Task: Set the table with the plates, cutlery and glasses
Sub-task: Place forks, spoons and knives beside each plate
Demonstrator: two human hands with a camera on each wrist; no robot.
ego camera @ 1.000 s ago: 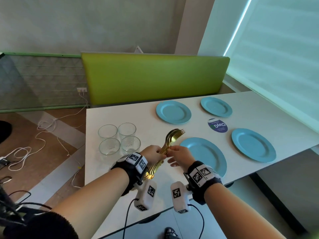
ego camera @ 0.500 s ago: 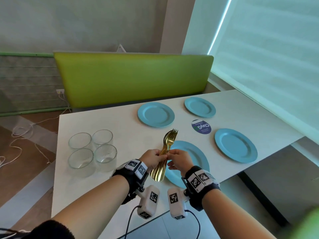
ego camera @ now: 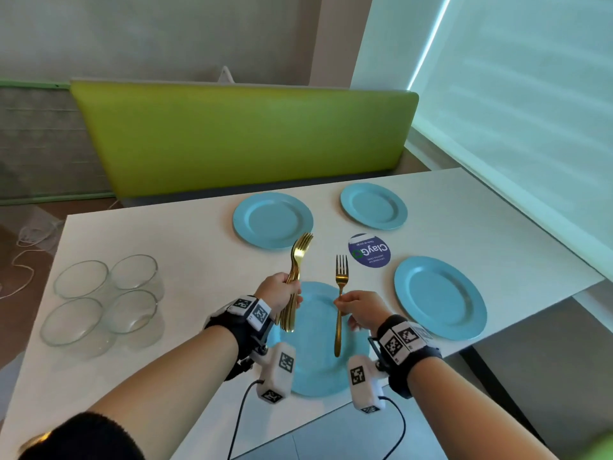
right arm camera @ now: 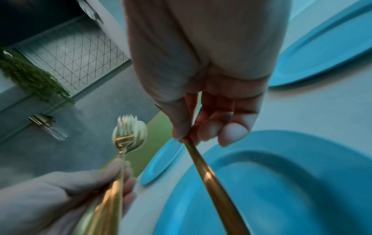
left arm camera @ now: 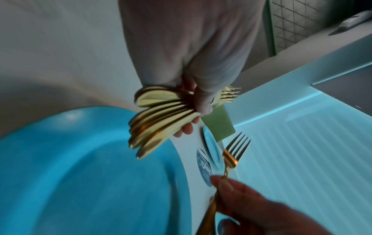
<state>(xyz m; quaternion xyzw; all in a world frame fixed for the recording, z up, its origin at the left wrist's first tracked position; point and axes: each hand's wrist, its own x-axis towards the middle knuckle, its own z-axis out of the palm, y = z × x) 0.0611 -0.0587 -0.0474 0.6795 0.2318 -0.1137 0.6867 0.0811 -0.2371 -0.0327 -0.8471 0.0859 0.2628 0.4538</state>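
From the head view, the right hand (ego camera: pixel 360 308) pinches a single gold fork (ego camera: pixel 339 303) about a third of the way down its shaft, tines up and away from the person, long axis running near to far above the nearest blue plate (ego camera: pixel 318 366). The left hand (ego camera: pixel 280 295) is curled round the bundle of cutlery (ego camera: pixel 293 283), also tines up, just left of that plate's middle and apart from the single fork. A free strip of white bench (ego camera: pixel 185 247) lies on either side of the nearest plate; the right hand is the nearer to the strip on its right, so I judge the fork goes down there (handle toward the person). Beyond the nearest plate sit three more plates and a round sticker; four glasses (ego camera: pixel 106 300) stand well to its left.

From the left wrist, the fingers (left arm camera: pixel 203 103) wrap the fanned handles (left arm camera: pixel 161 125) over the plate's rim (left arm camera: pixel 177 167).

From the right wrist, thumb and forefinger (right arm camera: pixel 179 125) pinch the fork's shaft (right arm camera: pixel 207 171); the other fingers curl loosely beside it, above the plate (right arm camera: pixel 292 182)
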